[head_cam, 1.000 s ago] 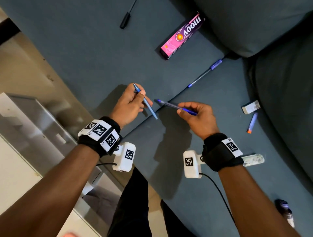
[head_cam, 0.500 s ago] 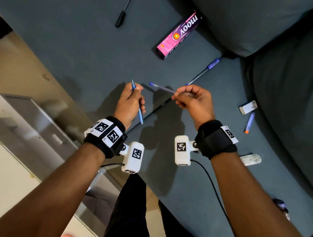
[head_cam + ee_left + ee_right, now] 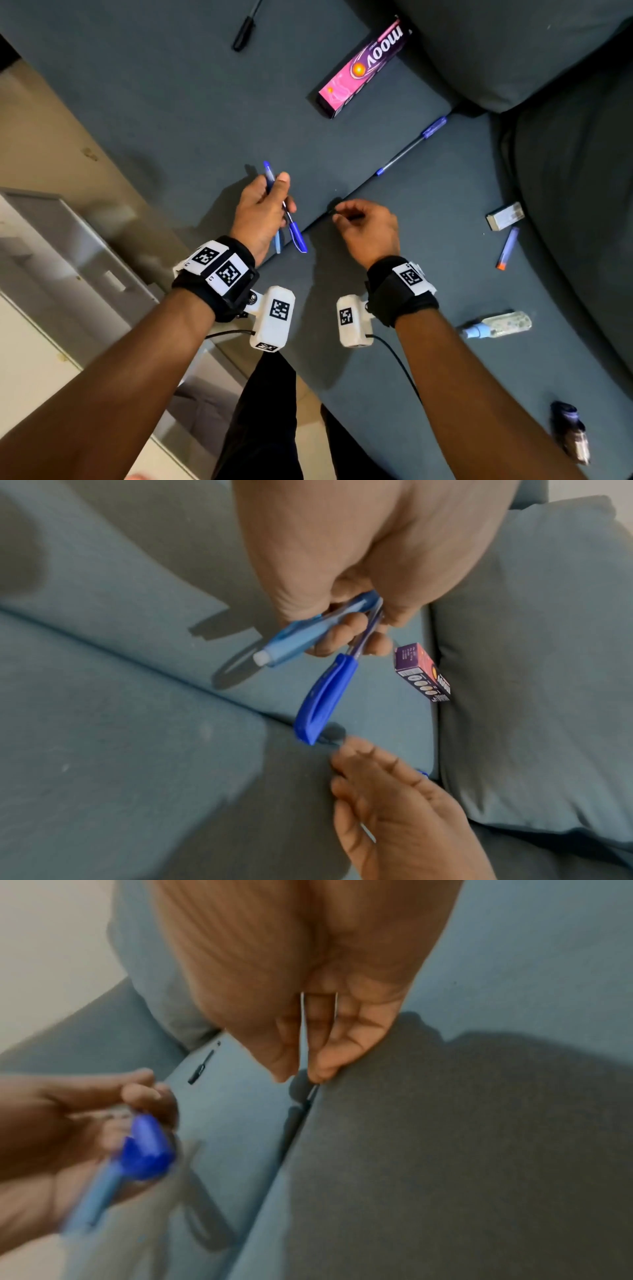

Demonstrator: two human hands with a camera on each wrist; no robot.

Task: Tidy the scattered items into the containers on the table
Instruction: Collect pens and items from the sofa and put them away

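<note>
The left hand (image 3: 262, 209) is wrapped around two pens at once: a light blue pen (image 3: 294, 637) with a pale end sticking out toward the near side, and a dark blue capped pen (image 3: 325, 696) angling down beside it, cap end nearest the seam between the two sofa cushions (image 3: 205, 102). In the left wrist view the fingers (image 3: 346, 631) curl under both barrels and the thumb presses on top. The right hand (image 3: 368, 228) hovers just right of the left one, over that same seam, thumb and forefinger tips brought close together; the right wrist view is blurred and shows something thin and dark at the fingertips (image 3: 322, 1069), but whether it is pinched or just lies in the seam I cannot tell. Farther along the seam, up and to the right, a third blue pen (image 3: 411, 147) lies on the sofa. Beyond it sits a pink box (image 3: 363, 68), lying flat near the back cushion. At the far edge, a black marker-like item (image 3: 241, 34). On the right cushion, a small white box (image 3: 505, 216) with a short blue tube (image 3: 508, 248), orange-tipped, just near of it, then a clear spray bottle (image 3: 496, 325) lying on its side, and a dark bottle (image 3: 570, 431) at the near right corner.
</note>
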